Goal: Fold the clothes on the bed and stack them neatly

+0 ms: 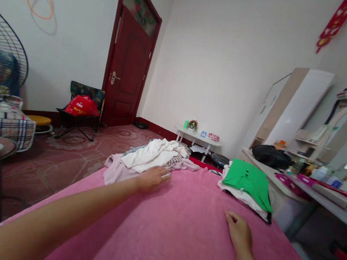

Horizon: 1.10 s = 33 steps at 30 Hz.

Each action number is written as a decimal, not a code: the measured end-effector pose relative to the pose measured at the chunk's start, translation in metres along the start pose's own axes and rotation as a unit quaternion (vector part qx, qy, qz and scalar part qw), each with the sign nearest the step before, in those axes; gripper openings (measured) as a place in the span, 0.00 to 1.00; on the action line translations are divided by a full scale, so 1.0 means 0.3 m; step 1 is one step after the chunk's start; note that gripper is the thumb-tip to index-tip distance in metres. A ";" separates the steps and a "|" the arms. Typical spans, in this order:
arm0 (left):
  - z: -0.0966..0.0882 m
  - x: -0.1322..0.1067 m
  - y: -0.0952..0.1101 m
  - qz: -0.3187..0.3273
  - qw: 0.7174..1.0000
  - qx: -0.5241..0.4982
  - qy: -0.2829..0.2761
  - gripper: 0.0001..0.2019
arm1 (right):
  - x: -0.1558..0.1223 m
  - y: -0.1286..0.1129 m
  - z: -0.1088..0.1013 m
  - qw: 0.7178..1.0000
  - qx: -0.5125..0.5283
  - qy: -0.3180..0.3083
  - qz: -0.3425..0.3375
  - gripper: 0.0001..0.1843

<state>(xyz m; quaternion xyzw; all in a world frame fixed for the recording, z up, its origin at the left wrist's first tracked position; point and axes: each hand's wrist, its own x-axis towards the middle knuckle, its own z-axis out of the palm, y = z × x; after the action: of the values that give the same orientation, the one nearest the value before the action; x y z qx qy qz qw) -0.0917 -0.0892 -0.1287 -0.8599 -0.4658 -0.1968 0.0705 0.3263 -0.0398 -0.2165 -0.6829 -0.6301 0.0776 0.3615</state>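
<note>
1. Head view: looks partway, judging by the lie of the clothes on the pink cover (177, 231). Part in order, part loose.
2. Apparently done: one neat stack (248, 186), far right on the pink cover. Lies flat, looks folded. Green garment (239, 169) on top, white layer (238, 195) showing beneath, dark edge at near corner.
3. Apparently left: one loose heap (160, 149), far left on the pink cover. Looks crumpled, unfolded.
4. Left hand (154, 180): over far-left part of the pink cover, at near side of the loose heap. Fingers stretched out and loosely spread, with no cloth visibly pinched. Cannot tell whether pressing on the heap.
5. Right hand (241, 234): over right part of the pink cover, on the near side of the stack, apart from it. Fingers loosely curled, small gap by the thumb, nothing visible inside. Cannot tell how tightly pressed together.
6. Count, stack: 1 green garment, about 3 dark buttons (247, 173), at least 1 white layer. Full layer count hidden.
7. Count, loose heap: at least 4 by colour: white cloth (144, 156), grey cloth (138, 150), lilac cloth (115, 178), striped cloth (174, 161). Cannot tell separate pieces exactly.
8. Count, surroundings: beyond the pink cover, 1 low white table (196, 136). Right of the pink cover, 1 black bag (271, 157). Left of the pink cover, 1 fan (2, 43), 1 folding chair (83, 89), 1 red bag (82, 107).
</note>
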 end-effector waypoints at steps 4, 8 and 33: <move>-0.106 -0.022 -0.169 -0.196 0.969 0.108 0.107 0.28 | -0.004 -0.017 -0.001 1.000 -0.009 0.005 0.004 0.22; -0.134 -0.066 -0.303 -0.394 0.914 0.080 0.057 0.28 | -0.017 -0.047 -0.013 0.999 -0.028 0.018 0.018 0.20; 0.037 0.061 0.657 0.247 0.866 -0.387 -0.200 0.11 | -0.083 -0.258 -0.039 0.943 0.319 -0.086 0.051 0.32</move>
<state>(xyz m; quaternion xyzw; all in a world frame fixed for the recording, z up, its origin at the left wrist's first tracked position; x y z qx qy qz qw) 0.0838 -0.1812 -0.1193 -0.9261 -0.1288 -0.1615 -0.3158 0.2658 -0.0714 -0.1710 -0.5538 -0.5657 0.3511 0.5000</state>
